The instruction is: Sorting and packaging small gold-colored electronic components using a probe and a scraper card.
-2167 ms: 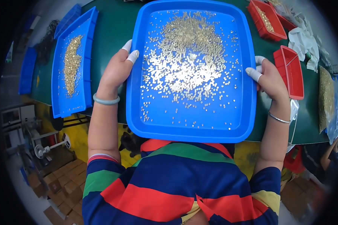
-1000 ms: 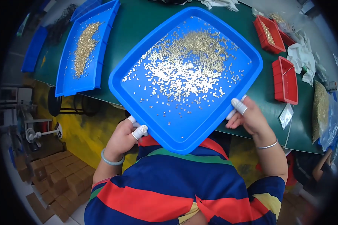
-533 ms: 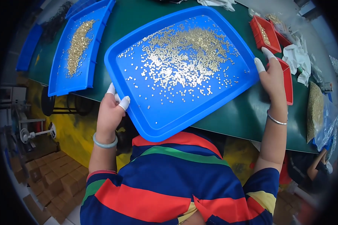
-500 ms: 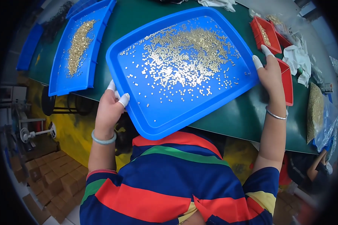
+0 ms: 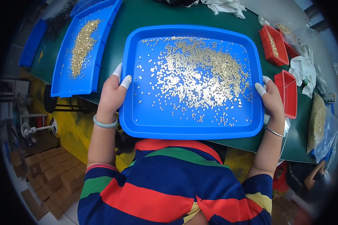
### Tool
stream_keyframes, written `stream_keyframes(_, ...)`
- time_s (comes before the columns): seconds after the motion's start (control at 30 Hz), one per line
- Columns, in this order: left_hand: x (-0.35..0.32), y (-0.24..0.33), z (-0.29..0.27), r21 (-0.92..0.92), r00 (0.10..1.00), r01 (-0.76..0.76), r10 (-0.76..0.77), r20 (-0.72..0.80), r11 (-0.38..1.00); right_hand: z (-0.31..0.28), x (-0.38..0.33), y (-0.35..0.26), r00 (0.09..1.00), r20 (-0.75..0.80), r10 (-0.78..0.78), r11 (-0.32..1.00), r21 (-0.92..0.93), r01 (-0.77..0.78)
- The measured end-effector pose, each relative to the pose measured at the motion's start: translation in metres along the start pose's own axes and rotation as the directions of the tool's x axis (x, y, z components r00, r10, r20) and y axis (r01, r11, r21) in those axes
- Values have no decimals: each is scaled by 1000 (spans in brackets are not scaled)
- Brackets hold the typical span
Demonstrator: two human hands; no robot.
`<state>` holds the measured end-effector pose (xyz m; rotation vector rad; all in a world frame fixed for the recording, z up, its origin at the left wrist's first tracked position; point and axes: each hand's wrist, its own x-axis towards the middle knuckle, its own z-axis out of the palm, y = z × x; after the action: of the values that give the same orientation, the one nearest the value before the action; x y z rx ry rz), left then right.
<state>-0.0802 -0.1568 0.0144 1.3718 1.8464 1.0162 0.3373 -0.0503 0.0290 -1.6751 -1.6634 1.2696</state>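
Observation:
Between my hands is a blue plastic tray (image 5: pixel 191 132), nearly level and square to me. Many tiny gold-coloured metal pieces (image 5: pixel 210 90) lie scattered over its floor, thickest from the middle to the far right. My left hand (image 5: pixel 113 92) grips the left rim, with white finger covers on its fingertips. On the right rim my right hand (image 5: pixel 271 96) closes the same way, thumb on top and other fingers partly hidden beneath. It wears white finger covers too.
Left on the green table (image 5: pixel 146 15) lies another blue tray (image 5: pixel 60 80) with a gold heap. At right are a red bin (image 5: pixel 268 48) with gold pieces, a second red bin (image 5: pixel 292 110), white cloth (image 5: pixel 302 71) and a filled clear bag (image 5: pixel 316 120). Cartons (image 5: pixel 52 176) stand lower left.
The tray has turned clockwise from a slant to nearly square and shifted right. The gold pieces have slid toward the right. My left hand rose and my right hand came lower.

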Motion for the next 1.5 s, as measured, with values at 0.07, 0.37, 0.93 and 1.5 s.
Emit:
stream_keyframes(0.07, -4, -11, -8, -108, 998, -35, 40, 49, 994, 10, -30, 4, 997, 71, 7, 998, -65, -2)
stream_keyframes(0.37, 97, 25, 17, -280, 982, -26, 77, 175, 960, -17, 10, 1, 990, -129, 53, 977, 214, -24)
stream_keyframes(0.93, 65, 52, 85, -437, 974, -32, 126, 187, 899, -68, 1, 59, 994, -110, -20, 877, 476, 71)
stream_keyframes(1.5, 118, 71, 68, -404, 980, -14, 93, 176, 915, -85, 30, 7, 990, -137, -40, 850, 515, 106)
